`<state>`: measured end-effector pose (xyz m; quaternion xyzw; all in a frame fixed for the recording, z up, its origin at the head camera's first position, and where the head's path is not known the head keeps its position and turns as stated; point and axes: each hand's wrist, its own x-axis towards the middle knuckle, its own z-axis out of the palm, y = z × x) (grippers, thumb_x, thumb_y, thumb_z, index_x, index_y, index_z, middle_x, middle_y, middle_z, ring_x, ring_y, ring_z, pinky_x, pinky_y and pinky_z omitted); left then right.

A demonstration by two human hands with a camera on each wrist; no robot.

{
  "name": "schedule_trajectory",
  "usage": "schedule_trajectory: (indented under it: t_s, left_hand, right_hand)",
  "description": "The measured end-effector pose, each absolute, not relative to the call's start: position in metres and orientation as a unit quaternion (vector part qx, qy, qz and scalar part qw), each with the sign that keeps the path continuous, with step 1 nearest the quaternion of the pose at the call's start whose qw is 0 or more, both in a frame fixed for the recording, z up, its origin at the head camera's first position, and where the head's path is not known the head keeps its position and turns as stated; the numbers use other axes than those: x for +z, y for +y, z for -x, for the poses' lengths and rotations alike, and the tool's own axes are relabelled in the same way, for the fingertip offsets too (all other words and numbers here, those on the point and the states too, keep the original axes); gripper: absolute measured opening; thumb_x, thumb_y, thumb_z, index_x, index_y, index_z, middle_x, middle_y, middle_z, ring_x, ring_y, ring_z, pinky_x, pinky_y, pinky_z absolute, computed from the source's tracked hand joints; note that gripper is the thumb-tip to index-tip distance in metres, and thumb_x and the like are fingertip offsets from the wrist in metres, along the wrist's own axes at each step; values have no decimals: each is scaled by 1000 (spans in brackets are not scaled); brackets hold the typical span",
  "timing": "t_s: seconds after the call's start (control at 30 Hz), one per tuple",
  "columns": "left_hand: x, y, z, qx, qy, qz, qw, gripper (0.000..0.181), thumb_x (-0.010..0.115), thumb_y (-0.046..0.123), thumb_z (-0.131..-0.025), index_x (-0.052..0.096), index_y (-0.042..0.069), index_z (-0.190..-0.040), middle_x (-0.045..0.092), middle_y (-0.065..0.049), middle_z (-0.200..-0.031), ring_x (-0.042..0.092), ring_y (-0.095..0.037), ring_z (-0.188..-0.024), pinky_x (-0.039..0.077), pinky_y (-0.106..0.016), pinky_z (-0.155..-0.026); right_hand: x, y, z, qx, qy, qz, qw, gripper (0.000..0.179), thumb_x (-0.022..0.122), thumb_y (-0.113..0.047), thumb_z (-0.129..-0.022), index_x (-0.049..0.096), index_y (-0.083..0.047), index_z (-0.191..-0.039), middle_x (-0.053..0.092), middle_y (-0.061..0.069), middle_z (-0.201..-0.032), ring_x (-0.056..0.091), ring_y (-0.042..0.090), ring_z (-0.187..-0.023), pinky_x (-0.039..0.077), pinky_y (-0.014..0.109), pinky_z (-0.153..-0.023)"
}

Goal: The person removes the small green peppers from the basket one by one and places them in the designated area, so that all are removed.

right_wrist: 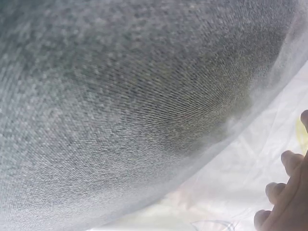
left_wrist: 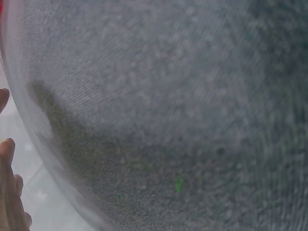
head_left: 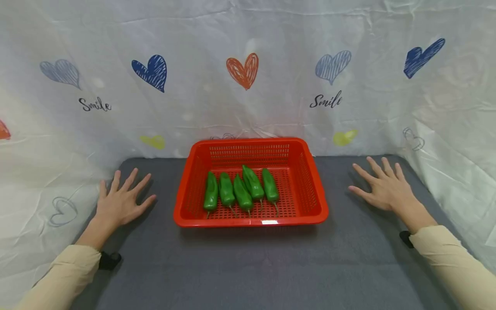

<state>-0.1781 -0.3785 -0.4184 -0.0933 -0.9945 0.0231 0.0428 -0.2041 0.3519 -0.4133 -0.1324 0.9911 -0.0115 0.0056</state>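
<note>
Several green chili peppers (head_left: 242, 194) lie side by side in a red plastic basket (head_left: 251, 221), stems toward the near side. Left of the basket, my left hand (head_left: 119, 202) is spread with straight fingers over the grey cloth and holds nothing. On the opposite side my right hand (head_left: 387, 187) is likewise spread, apart from the basket. Fingertips of the left hand (left_wrist: 10, 192) show at the edge of the left wrist view. In the right wrist view, part of the right hand (right_wrist: 288, 197) appears at the lower right.
A grey cloth (head_left: 248, 271) covers the table under the basket. Behind it hangs a white sheet (head_left: 193, 34) printed with hearts and words, which also runs along both sides. A dark device (head_left: 110, 261) sits at the left wrist, another (head_left: 406, 239) at the right.
</note>
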Motion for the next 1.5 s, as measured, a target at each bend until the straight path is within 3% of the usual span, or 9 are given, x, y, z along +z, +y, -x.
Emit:
schedule_trajectory:
  t_s: [0.6, 0.73, 0.9, 1.0, 1.13, 1.2, 1.3, 1.5]
  left_hand:
    - [-413, -392, 173, 8, -996, 85, 30, 77, 46, 66, -100, 32, 20, -161, 19, -22, -164, 4, -58, -144, 0, -79, -102]
    - [-405, -394, 174, -41, -994, 93, 33, 75, 53, 56, -101, 37, 10, -157, 30, -29, -157, 25, -61, -137, 17, -79, -100]
    - [-384, -388, 181, -193, -972, 119, 57, 62, 59, 34, -105, 40, -4, -150, 45, -35, -143, 52, -58, -115, 43, -68, -84]
    - [-372, -381, 184, -281, -950, 120, 68, 56, 58, 29, -106, 41, 1, -152, 49, -30, -143, 62, -48, -108, 53, -52, -80]
    - [-366, -369, 186, -404, -904, 122, 71, 49, 58, 20, -106, 45, 6, -151, 54, -19, -141, 69, -19, -103, 55, -26, -74]
    - [-366, -362, 186, -466, -874, 126, 61, 47, 58, 15, -106, 46, 7, -151, 56, -10, -139, 68, -10, -102, 55, -23, -76]
    - [-366, -350, 186, -543, -830, 120, 40, 45, 57, 12, -106, 49, 10, -149, 56, 2, -137, 68, -11, -105, 55, -25, -79]
    - [-364, -329, 186, -594, -795, 119, 10, 45, 58, 11, -105, 48, 6, -149, 53, -3, -143, 68, -18, -104, 55, -30, -82]
  right_hand:
    - [-400, 344, 212, -62, 986, 154, -8, 81, 50, -62, -100, 28, -13, -161, 16, 33, -160, 8, 61, -142, -2, 71, -109]
    - [-386, 341, 215, -150, 972, 178, -16, 75, 60, -47, -102, 33, -5, -158, 22, 34, -158, 16, 59, -142, 8, 73, -108]
    - [-363, 335, 219, -275, 947, 164, -40, 62, 65, -33, -102, 44, -1, -150, 41, 28, -150, 41, 50, -133, 33, 65, -101]
    - [-351, 329, 222, -332, 929, 150, -63, 51, 66, -27, -101, 54, -2, -144, 55, 21, -141, 58, 38, -120, 48, 40, -96]
    - [-341, 314, 230, -392, 904, 151, -75, 42, 68, -22, -100, 61, -4, -137, 63, 15, -131, 65, 10, -104, 46, 12, -79]
    - [-337, 304, 235, -416, 893, 156, -71, 40, 69, -20, -100, 62, -6, -136, 64, 15, -130, 64, 2, -98, 48, 13, -78]
    - [-332, 288, 239, -448, 877, 165, -62, 38, 70, -20, -99, 63, -7, -135, 65, 14, -128, 67, 4, -94, 51, 18, -79]
    - [-323, 258, 244, -486, 855, 178, -46, 38, 71, -25, -98, 65, -8, -132, 65, 13, -127, 70, 12, -96, 54, 25, -83]
